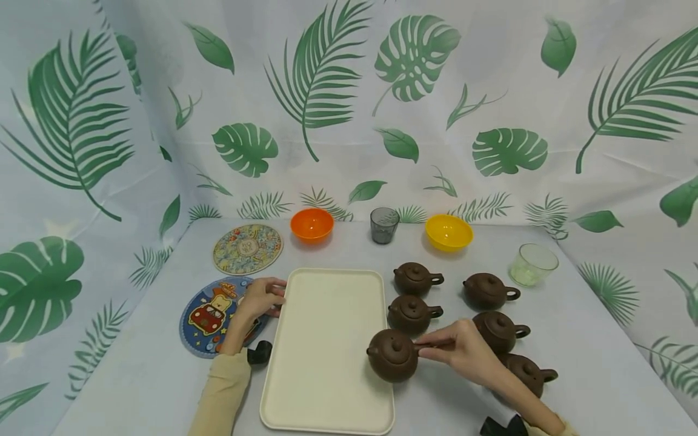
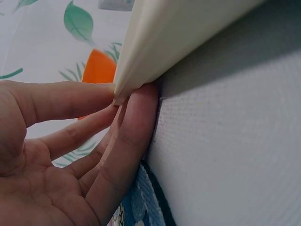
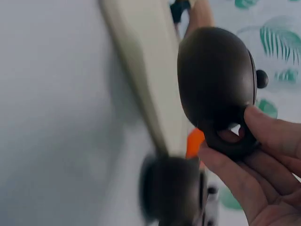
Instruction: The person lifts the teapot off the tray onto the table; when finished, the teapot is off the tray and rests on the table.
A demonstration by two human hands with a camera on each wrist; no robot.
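Note:
My right hand (image 1: 460,351) pinches the handle of a dark brown teapot (image 1: 392,356). In the head view this teapot is over the right edge of the cream rectangular tray (image 1: 329,345); the right wrist view shows its round body (image 3: 216,70) raised off the table. My left hand (image 1: 260,301) grips the tray's left rim, thumb on top and fingers under it, and the left wrist view shows the rim (image 2: 136,56) pinched there. Two more brown teapots, a far one (image 1: 414,278) and a nearer one (image 1: 411,315), stand just right of the tray.
Further right, three brown teapots (image 1: 487,291) stand in a row, the nearest partly behind my right arm. A greenish glass (image 1: 533,264), yellow bowl (image 1: 449,233), grey glass (image 1: 384,225) and orange bowl (image 1: 312,226) line the back. Left lie a patterned round mat (image 1: 248,249) and a blue mat (image 1: 199,327).

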